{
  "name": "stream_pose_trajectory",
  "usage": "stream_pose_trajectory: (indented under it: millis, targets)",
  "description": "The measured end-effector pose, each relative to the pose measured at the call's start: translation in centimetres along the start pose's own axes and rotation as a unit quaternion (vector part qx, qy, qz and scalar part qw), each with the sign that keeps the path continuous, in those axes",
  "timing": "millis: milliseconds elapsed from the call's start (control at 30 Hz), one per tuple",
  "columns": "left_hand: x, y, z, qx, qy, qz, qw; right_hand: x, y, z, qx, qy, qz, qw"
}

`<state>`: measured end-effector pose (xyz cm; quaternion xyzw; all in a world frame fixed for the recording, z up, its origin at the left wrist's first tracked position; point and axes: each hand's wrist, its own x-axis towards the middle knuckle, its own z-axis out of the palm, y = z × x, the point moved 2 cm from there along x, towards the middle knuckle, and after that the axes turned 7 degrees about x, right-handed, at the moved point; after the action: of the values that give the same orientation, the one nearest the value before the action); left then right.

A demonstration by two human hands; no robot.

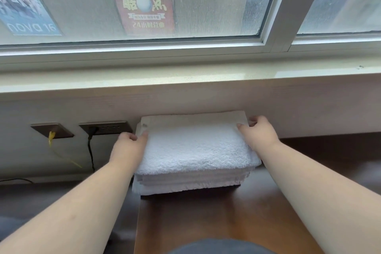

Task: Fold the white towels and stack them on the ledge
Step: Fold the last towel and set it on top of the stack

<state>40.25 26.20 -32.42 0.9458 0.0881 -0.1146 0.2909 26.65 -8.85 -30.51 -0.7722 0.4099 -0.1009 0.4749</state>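
Note:
A stack of folded white towels (193, 150) sits at the far end of a brown wooden table (216, 216), against the wall below the pale stone ledge (185, 78). My left hand (128, 146) grips the left side of the top towel, thumb on top and fingers at its edge. My right hand (258, 131) grips the right far corner of the same towel, thumb on top and fingers curled over the edge. The lower towels show as layers under the top one.
Two wall sockets (105, 128) sit left of the stack, with a black cable (90, 154) and a yellow cable (51, 138) hanging down. A window with posters (144, 0) rises above the ledge. Dark flooring lies left of the table.

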Motion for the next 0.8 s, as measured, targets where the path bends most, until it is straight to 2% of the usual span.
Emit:
stream_pose_trajectory:
  millis: [67,167,233,333,433,533,567,600,633,667,700,733,767,800]
  targets:
    - [-0.8,-0.4,0.2,0.054,-0.017,0.018,0.998,-0.7,0.7,-0.4,-0.028,0.003,-0.003,1.0]
    - [-1.2,-0.2,-0.2,0.115,-0.046,0.05,0.991,-1.7,1.8,-0.5,-0.06,-0.037,0.031,0.997]
    - [-1.3,0.2,-0.8,0.102,-0.035,0.071,0.992,-2.1,2.2,-0.6,-0.072,-0.047,0.027,0.996]
    - [-1.2,0.8,-2.0,0.048,0.024,0.078,0.995,-2.3,1.7,-0.7,-0.055,-0.022,-0.023,0.998]
    - [-1.2,0.9,-2.5,0.069,0.034,0.083,0.994,-2.7,0.8,-0.5,-0.027,-0.01,-0.041,0.999]
    - [-1.5,0.3,-2.3,0.074,-0.002,0.041,0.996,-3.0,1.4,-0.4,-0.034,-0.038,0.013,0.999]
    - [-2.0,0.0,-2.2,0.067,-0.001,0.033,0.997,-3.2,1.9,-0.6,-0.012,-0.042,0.041,0.998]
    - [-2.6,-0.2,-2.3,0.08,0.035,0.06,0.994,-3.6,2.5,-0.9,0.016,-0.036,0.062,0.997]
    - [-3.3,-0.3,-2.4,0.116,0.092,0.133,0.98,-4.3,3.0,-1.3,0.041,-0.02,0.075,0.996]
    - [-4.4,-0.2,-2.3,0.155,0.142,0.243,0.947,-4.8,3.5,-1.8,0.06,0.003,0.078,0.995]
    - [-5.6,-0.2,-1.8,0.194,0.158,0.356,0.9,-5.4,4.0,-2.3,0.075,0.023,0.077,0.994]
    - [-6.6,-0.1,-1.1,0.231,0.148,0.439,0.856,-5.8,4.6,-2.6,0.087,0.03,0.075,0.993]
    - [-7.2,0.0,-0.3,0.265,0.125,0.483,0.825,-6.3,5.1,-2.7,0.096,0.015,0.074,0.992]
    - [-7.5,0.1,0.5,0.294,0.1,0.495,0.811,-6.8,5.5,-2.7,0.101,-0.015,0.074,0.992]
